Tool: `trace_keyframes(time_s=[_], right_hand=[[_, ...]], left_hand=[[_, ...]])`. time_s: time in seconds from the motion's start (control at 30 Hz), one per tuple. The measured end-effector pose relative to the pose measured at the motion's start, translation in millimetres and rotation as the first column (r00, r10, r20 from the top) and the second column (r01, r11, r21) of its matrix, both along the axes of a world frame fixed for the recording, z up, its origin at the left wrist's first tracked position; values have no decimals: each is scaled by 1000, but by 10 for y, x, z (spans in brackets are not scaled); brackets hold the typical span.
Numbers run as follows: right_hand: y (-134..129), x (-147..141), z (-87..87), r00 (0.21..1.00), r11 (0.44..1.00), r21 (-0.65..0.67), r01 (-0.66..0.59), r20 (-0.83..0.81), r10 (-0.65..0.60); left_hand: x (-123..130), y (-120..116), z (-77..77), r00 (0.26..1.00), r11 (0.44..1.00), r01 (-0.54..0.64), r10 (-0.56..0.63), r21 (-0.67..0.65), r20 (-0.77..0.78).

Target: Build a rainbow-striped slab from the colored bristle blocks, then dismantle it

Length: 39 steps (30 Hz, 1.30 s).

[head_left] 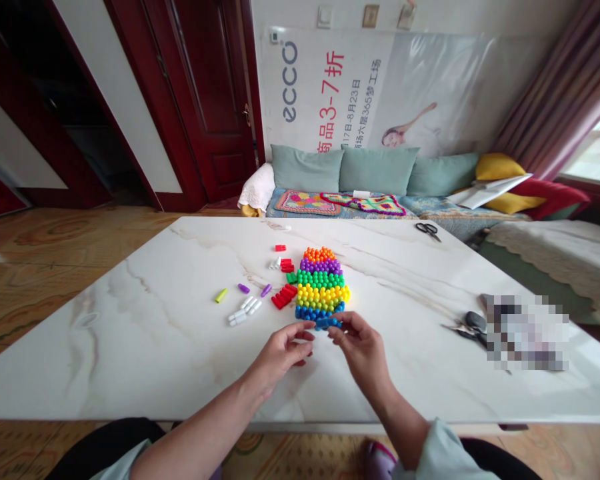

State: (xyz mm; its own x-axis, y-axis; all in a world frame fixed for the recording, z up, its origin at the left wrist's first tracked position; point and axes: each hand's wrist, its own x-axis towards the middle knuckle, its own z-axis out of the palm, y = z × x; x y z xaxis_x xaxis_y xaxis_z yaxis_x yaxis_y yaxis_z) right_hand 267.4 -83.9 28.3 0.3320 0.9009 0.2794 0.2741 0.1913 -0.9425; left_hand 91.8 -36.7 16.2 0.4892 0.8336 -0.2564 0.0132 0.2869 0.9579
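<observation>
A block of plastic beads (321,279) lies on the table in front of me, in rows of orange, purple, green, yellow, lime and blue. At its near edge is a blue plastic piece (326,323). My right hand (363,340) pinches the right end of that piece between thumb and index finger. From the other side, my left hand (290,343) is curled with its fingertips at the piece's left end. Left of the block lie loose pieces: red pieces (284,296), white pieces (245,311), purple pieces (243,289) and a lime piece (221,295).
The white marble-patterned table (145,333) bears black-handled scissors (427,231) at the far right. Another dark-handled tool (467,328) lies nearer, beside a pixelated item (527,333). Behind the table stands a sofa with green cushions (377,170).
</observation>
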Motion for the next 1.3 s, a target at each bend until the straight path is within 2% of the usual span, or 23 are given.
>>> trace_keyframes(time_s=[0.07, 0.13, 0.2, 0.27, 0.4, 0.57, 0.63, 0.7, 0.8, 0.87, 1.17, 1.23, 1.3], right_hand=[[44, 227, 86, 964, 996, 45, 79, 250, -88], [86, 416, 98, 895, 994, -3, 113, 435, -101], [115, 511, 28, 838, 985, -95, 143, 541, -69], [135, 507, -88, 807, 977, -146, 153, 589, -39], [173, 376, -277, 811, 987, -113, 118, 585, -30], [173, 338, -304, 854, 994, -17, 110, 514, -86], [136, 345, -281, 820, 989, -30, 145, 564, -103], [93, 335, -256, 765, 982, -97, 160, 640, -62], [52, 284, -231, 735, 974, -193, 121, 677, 43], [53, 246, -230, 745, 977, -196, 86, 664, 68], [110, 205, -250, 736, 983, -179, 52, 672, 83], [100, 211, -257, 720, 978, -194, 79, 689, 79], [93, 229, -288, 702, 968, -201, 148, 711, 40]], left_hand=[[1, 36, -19, 996, 995, -26, 34, 98, -77], [5, 65, -50, 990, 977, -7, 36, 211, -137], [17, 76, -80, 987, 956, 47, 0, 291, -160], [33, 68, -100, 988, 944, 97, -52, 316, -146], [49, 50, -118, 991, 949, 132, -119, 285, -65], [36, 78, -164, 988, 959, 150, -156, 241, 5], [37, 85, -171, 988, 962, 143, -154, 233, 32], [47, 86, -156, 988, 963, 134, -148, 232, 41], [71, 85, -112, 990, 963, 130, -139, 235, 23], [88, 92, -92, 991, 961, 132, -137, 244, 5], [131, 179, -158, 992, 952, 122, -125, 280, -7], [119, 175, -158, 991, 949, 130, -122, 288, -46], [94, 157, -153, 991, 934, 88, -46, 345, -128]])
